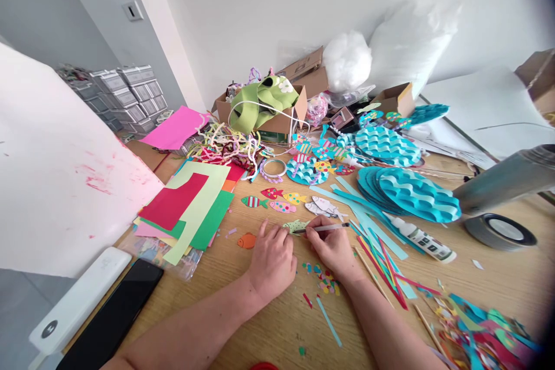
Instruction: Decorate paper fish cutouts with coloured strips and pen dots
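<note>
A light green paper fish (pixel 295 225) with dark marks lies on the wooden table in front of me. My left hand (pixel 273 257) rests beside it, fingers curled, the fingertips at the fish's left end. In my right hand (pixel 332 245) is a pen (pixel 323 228), pinched with its tip down at the fish. Left of my left hand lies a plain orange paper fish (pixel 246 240). Just beyond are decorated fish in red (pixel 272 193), striped green (pixel 254 202), yellow (pixel 293 198) and pink (pixel 282 207), along with white uncoloured ones (pixel 323 206).
Coloured paper sheets (pixel 186 208) are stacked at left, near a black phone (pixel 115 315). Blue wavy discs (pixel 411 193), a glue bottle (pixel 425 240), black tape (pixel 500 231) and a grey bottle (pixel 507 176) stand at right. Paper dots (pixel 325 280) and scraps (pixel 485 324) lie nearer.
</note>
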Tool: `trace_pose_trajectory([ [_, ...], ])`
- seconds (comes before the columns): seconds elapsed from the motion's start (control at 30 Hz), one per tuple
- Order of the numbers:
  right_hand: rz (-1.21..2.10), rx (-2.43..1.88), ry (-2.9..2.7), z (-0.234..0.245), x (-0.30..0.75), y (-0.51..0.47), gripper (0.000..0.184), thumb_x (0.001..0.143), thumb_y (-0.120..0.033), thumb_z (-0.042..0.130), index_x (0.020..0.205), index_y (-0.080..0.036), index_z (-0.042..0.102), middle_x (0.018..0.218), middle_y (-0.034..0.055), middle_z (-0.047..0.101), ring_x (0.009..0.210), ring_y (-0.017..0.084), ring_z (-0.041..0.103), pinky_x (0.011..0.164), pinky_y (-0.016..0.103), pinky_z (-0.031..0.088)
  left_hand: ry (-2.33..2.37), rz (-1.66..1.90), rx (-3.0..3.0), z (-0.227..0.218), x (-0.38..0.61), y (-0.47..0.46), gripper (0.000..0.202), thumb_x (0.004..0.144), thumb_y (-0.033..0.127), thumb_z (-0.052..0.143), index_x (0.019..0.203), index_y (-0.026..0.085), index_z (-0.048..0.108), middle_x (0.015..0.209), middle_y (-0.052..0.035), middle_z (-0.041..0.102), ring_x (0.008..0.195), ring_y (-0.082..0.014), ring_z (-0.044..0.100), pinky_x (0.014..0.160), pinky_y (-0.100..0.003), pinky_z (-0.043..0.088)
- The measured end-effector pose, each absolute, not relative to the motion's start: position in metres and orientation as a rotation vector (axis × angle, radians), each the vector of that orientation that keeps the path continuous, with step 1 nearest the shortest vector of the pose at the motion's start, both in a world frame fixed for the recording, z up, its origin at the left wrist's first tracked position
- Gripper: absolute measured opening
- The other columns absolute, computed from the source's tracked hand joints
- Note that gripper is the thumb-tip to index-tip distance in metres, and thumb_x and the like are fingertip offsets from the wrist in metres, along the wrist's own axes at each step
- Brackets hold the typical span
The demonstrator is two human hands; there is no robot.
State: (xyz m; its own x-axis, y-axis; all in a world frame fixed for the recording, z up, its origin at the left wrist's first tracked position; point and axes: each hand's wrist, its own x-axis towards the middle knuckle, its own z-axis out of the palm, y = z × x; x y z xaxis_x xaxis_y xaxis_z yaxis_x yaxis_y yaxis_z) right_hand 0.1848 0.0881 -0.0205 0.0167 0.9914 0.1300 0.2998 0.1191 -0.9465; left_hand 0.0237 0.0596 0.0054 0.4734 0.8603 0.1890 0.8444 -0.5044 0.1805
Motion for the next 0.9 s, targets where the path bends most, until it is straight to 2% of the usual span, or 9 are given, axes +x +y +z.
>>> trace_pose_trajectory([
  [0.9,0.949,-1.345,-1.452,-0.0221,0.1849,0.0884,0.011,0.077,-0.028,0.055,0.070,-0.020,0.054,0.056,-0.0023,0.053,0.046,0.011,0.047,0.044,0.023,0.035,1.519,0.349,2.654,0.0088,0.0235,0.0591,0.026,0.079,0.015,0.054,0.103,0.020,0.064,0.105,-0.0069,0.061,0.109,-0.0237,0.052,0.113,-0.050,0.023],
])
